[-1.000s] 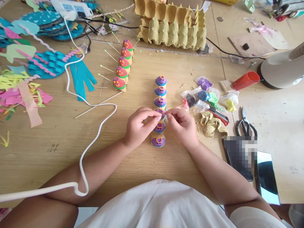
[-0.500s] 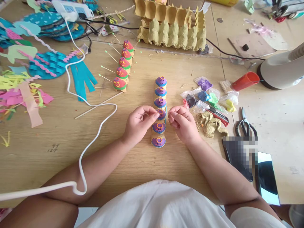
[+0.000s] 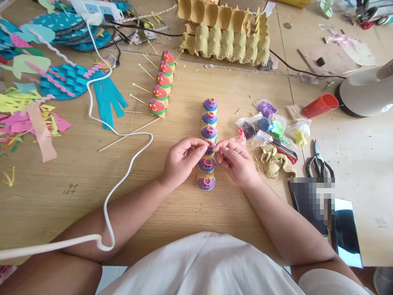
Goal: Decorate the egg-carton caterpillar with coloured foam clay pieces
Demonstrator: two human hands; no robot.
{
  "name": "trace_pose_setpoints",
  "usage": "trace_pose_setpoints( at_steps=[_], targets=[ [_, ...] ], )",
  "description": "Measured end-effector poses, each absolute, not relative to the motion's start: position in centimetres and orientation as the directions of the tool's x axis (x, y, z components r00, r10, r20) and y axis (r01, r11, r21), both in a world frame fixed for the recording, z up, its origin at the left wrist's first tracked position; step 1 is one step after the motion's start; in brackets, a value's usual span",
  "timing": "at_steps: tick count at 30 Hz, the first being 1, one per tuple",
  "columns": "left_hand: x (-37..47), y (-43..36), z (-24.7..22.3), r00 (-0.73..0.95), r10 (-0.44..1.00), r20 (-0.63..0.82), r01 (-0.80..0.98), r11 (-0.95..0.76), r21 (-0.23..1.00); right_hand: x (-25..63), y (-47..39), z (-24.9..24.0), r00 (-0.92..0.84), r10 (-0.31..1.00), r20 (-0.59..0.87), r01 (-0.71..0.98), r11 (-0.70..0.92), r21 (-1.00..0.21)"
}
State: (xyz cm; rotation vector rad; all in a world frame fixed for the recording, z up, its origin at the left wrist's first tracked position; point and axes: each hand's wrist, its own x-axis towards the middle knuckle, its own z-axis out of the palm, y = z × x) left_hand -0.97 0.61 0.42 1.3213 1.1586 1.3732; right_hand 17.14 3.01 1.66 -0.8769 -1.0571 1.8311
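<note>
A row of several purple and blue egg-carton cups [image 3: 206, 164] with orange rings and small faces stands upright on the table between my hands. My left hand [image 3: 184, 159] is at its left side, thumb and index finger pinched over the fourth cup from the back; anything between them is too small to make out. My right hand [image 3: 236, 160] is at the right side of that cup, its fingertips pinched together close to the left ones. What it pinches cannot be made out. Farther back at the left stands a red and green row of cups [image 3: 159, 92] with pale sticks.
Clay bags [image 3: 264, 124], a cutter [image 3: 284, 150], tan scraps [image 3: 272, 162], scissors [image 3: 319, 162] and a red cup [image 3: 321, 105] lie at the right. Egg cartons [image 3: 231, 43] are at the back. A white cable [image 3: 130, 164] crosses the left and my left forearm.
My right hand has moved slightly left, its fingertips now nearer the fourth cup and my left fingertips. The whole view has shifted a little.
</note>
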Motion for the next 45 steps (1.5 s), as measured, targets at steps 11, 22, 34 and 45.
trace_pose_setpoints(
  at_steps=[11,22,34,45],
  targets=[
    [-1.1,0.5,0.6,-0.036,0.963,0.266,0.110,-0.261,0.959,17.1,3.0,1.4,-0.414,0.890,-0.192,-0.265,-0.320,-0.910],
    [-1.5,0.4,0.9,0.162,0.816,0.554,0.442,-0.562,0.699,16.8,2.7,1.5,-0.427,0.875,-0.228,-0.267,-0.363,-0.893],
    [-1.4,0.5,0.7,0.053,0.863,0.503,0.378,-0.483,0.790,17.0,2.9,1.7,-0.461,0.836,-0.299,-0.306,-0.465,-0.830],
    [-1.0,1.1,-0.1,-0.101,0.993,0.065,-0.076,-0.073,0.994,17.1,3.1,1.6,-0.429,0.868,-0.250,-0.303,-0.399,-0.865]
  ],
)
